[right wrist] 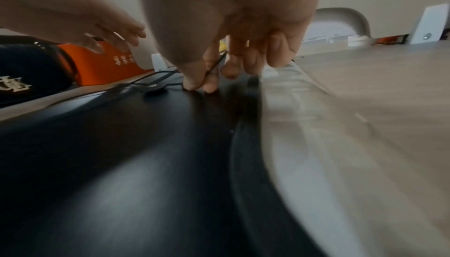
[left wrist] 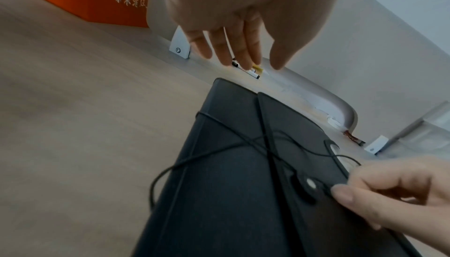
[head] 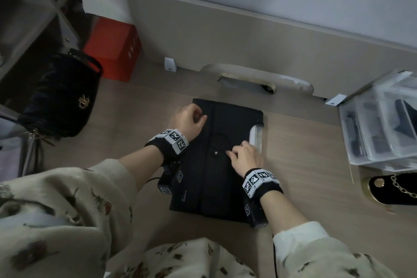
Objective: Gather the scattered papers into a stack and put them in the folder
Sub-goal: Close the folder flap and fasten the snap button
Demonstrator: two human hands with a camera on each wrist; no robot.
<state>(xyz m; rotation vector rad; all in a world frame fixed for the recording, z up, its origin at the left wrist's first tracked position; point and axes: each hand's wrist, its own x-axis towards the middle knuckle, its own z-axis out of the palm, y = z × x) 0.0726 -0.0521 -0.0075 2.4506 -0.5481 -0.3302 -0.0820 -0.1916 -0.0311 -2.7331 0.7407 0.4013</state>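
A black folder (head: 216, 178) lies shut flat on the wooden desk, with a thin black string (left wrist: 219, 151) looping loosely over its flap. My right hand (head: 234, 153) pinches that string between thumb and forefinger (right wrist: 199, 86), just right of the round button (left wrist: 310, 184) on the flap. My left hand (head: 189, 117) hovers over the folder's far left corner with relaxed fingers (left wrist: 226, 49) and holds nothing. A pale translucent strip (head: 256, 140) shows along the folder's right edge. No loose papers are in view.
A black handbag (head: 58, 97) and a red box (head: 115, 49) stand at the left. Clear plastic drawers (head: 381, 119) and a black round thing with a gold chain (head: 394, 189) sit at the right. Markers (left wrist: 246, 70) lie along the desk's back panel.
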